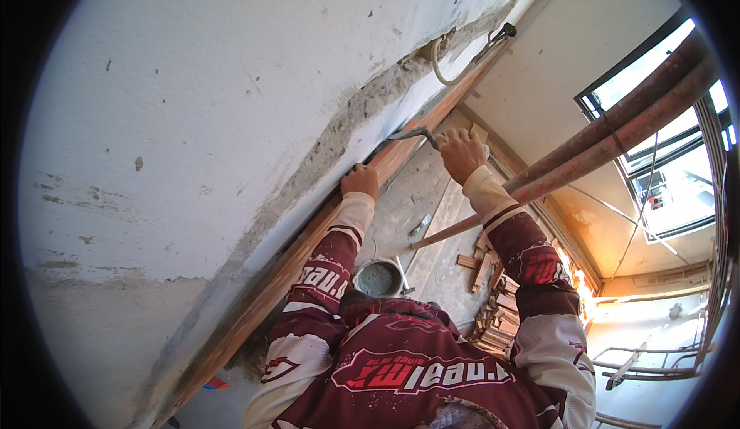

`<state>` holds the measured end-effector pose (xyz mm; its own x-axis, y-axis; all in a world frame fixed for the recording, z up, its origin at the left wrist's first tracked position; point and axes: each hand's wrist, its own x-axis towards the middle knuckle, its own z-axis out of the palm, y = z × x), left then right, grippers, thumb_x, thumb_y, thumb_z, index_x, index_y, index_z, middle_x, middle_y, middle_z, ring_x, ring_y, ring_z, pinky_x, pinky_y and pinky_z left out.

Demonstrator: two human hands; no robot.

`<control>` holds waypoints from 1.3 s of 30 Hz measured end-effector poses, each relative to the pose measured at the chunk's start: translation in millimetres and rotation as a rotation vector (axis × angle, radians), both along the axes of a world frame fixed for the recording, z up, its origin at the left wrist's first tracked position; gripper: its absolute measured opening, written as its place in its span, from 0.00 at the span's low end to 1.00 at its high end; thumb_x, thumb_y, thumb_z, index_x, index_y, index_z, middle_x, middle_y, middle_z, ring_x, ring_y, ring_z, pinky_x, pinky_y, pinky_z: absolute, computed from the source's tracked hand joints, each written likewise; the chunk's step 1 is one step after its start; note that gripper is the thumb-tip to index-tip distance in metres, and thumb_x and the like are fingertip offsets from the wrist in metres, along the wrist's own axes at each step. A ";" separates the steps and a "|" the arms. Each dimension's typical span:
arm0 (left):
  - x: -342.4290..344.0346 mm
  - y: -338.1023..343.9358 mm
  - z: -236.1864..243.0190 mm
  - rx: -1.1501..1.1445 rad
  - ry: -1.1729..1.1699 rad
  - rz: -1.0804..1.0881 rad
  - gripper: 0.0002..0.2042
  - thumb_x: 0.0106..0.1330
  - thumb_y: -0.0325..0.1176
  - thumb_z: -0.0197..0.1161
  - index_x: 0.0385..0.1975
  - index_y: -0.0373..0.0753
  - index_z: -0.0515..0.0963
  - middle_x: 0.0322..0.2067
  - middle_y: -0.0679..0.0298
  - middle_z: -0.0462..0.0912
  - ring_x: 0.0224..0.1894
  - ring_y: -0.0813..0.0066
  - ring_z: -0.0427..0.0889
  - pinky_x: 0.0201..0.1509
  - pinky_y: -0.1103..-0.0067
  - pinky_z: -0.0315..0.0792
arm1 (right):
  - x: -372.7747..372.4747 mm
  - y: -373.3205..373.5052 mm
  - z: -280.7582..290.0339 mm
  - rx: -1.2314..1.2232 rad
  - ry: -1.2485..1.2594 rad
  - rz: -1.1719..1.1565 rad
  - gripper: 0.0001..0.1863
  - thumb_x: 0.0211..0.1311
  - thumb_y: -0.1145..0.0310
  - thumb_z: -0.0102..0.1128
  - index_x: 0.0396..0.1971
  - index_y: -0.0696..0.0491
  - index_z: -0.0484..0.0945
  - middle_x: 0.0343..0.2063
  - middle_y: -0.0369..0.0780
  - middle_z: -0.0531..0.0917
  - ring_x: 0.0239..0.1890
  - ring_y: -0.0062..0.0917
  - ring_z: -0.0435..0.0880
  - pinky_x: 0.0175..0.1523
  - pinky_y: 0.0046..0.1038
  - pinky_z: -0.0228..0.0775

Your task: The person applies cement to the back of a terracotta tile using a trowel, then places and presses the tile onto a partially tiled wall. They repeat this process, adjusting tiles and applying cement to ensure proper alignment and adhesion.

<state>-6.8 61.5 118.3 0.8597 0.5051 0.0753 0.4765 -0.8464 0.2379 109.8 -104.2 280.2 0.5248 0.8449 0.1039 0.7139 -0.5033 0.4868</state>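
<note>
Taking the bent-necked tool (416, 132), perhaps a trowel, as the hub of our clock, we find it above the middle of the view, its far end down by the seam between wall and board. Its curved neck probably lets the knuckles clear the timber while the tip lies close to the wall.

At four o'clock we see the right hand (462, 154) closed round the tool's handle, gripping from the open side, where there seems more elbow room. At eight o'clock the left hand (361, 180) rests at the board's upper edge with fingers bent; we cannot tell whether it clamps the wood or only leans there for balance.

The wooden board (397, 155) runs from between one and two o'clock down to seven, set along the wall (193, 121) like an edging. Rough, bared masonry (339, 128) shows at nine, and a pale loop of conduit (438, 67) sticks out between twelve and one.

Between six and seven, a bucket (358, 276) of grey mix stands near the body, presumably for easy reach. At five lie stacked wood pieces (497, 317); at three, reddish poles (539, 171) slant before a window (671, 174).
</note>
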 end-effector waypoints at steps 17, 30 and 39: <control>0.5 -2.0 2.6 0.041 -0.016 -0.011 0.09 0.63 0.32 0.56 0.38 0.38 0.81 0.39 0.59 0.82 0.37 0.64 0.85 0.37 0.72 0.80 | -0.4 -6.8 -4.1 0.045 0.002 0.004 0.10 0.58 0.68 0.53 0.37 0.49 0.80 0.35 0.36 0.81 0.42 0.29 0.81 0.43 0.33 0.70; 0.4 -0.1 -0.5 0.041 -0.017 -0.006 0.09 0.64 0.31 0.55 0.37 0.38 0.81 0.39 0.59 0.82 0.37 0.64 0.85 0.38 0.72 0.80 | -2.2 -22.4 2.7 0.112 0.354 -0.150 0.14 0.56 0.63 0.60 0.43 0.46 0.79 0.38 0.40 0.80 0.44 0.36 0.81 0.45 0.38 0.72; 3.9 0.0 6.9 -0.016 0.031 -0.013 0.10 0.65 0.33 0.53 0.36 0.39 0.81 0.40 0.59 0.82 0.38 0.63 0.85 0.39 0.70 0.80 | -12.0 -57.3 -30.4 0.490 0.860 -0.263 0.16 0.52 0.56 0.63 0.35 0.51 0.82 0.30 0.46 0.83 0.36 0.42 0.81 0.42 0.39 0.72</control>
